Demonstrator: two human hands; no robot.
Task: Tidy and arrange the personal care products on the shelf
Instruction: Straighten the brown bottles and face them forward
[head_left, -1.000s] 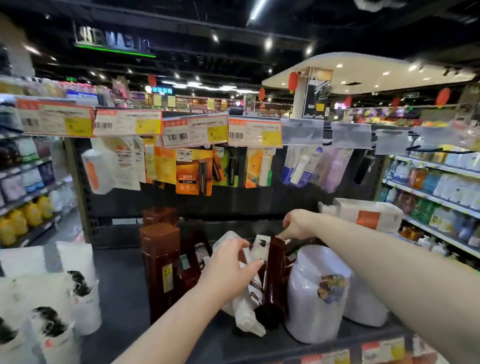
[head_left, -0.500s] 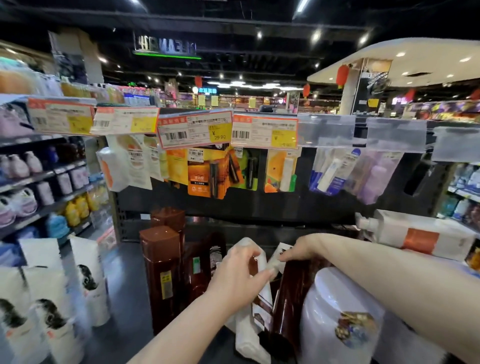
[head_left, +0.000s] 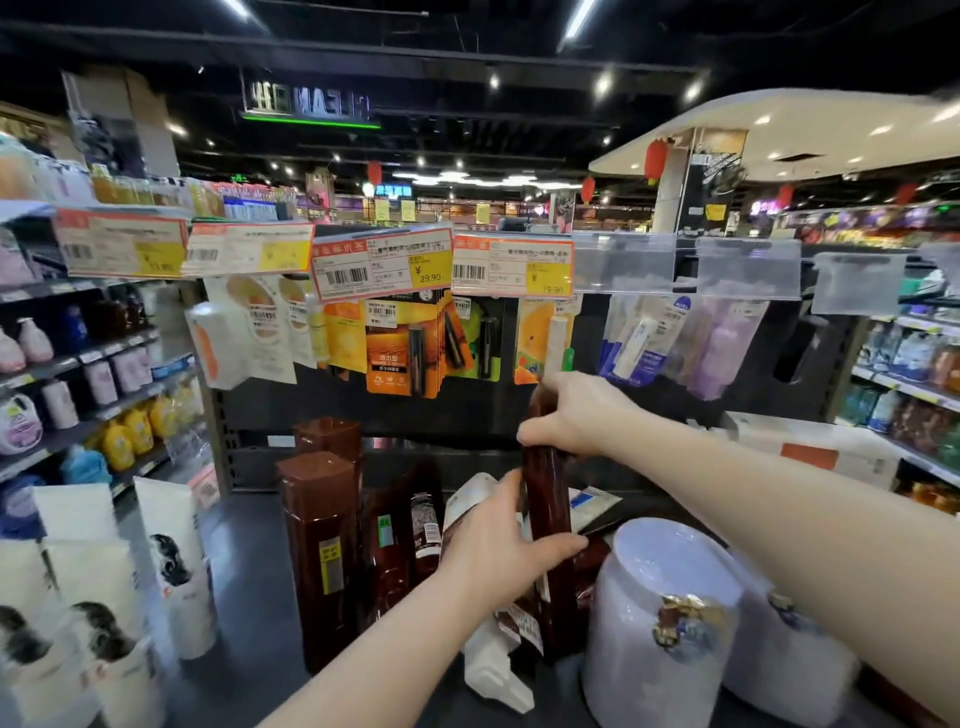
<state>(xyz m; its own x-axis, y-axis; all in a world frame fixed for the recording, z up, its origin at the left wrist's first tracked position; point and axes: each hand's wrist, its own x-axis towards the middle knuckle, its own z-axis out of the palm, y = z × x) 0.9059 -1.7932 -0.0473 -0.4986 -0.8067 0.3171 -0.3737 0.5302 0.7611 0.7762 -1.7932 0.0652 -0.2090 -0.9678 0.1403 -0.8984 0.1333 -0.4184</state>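
A tall dark brown bottle (head_left: 546, 499) stands upright in the middle of the dark shelf (head_left: 249, 561). My right hand (head_left: 582, 415) grips its top. My left hand (head_left: 498, 551) wraps around its middle from the left. Left of it stand two tall brown boxed bottles (head_left: 319, 551) and shorter brown bottles (head_left: 402, 535). A white pouch (head_left: 493, 670) lies under and behind my left hand, partly hidden.
Two large white tubs (head_left: 660, 623) stand at the front right. White pouches with dark prints (head_left: 171, 561) stand at the left. Carded products (head_left: 400, 343) hang from hooks under price tags (head_left: 382, 262). A white and orange box (head_left: 810, 452) lies at the right rear.
The brown bottle has been raised upright and lifted higher. My right hand moved up to its top, and my left hand closed around its middle. The camera shifted left and closer.
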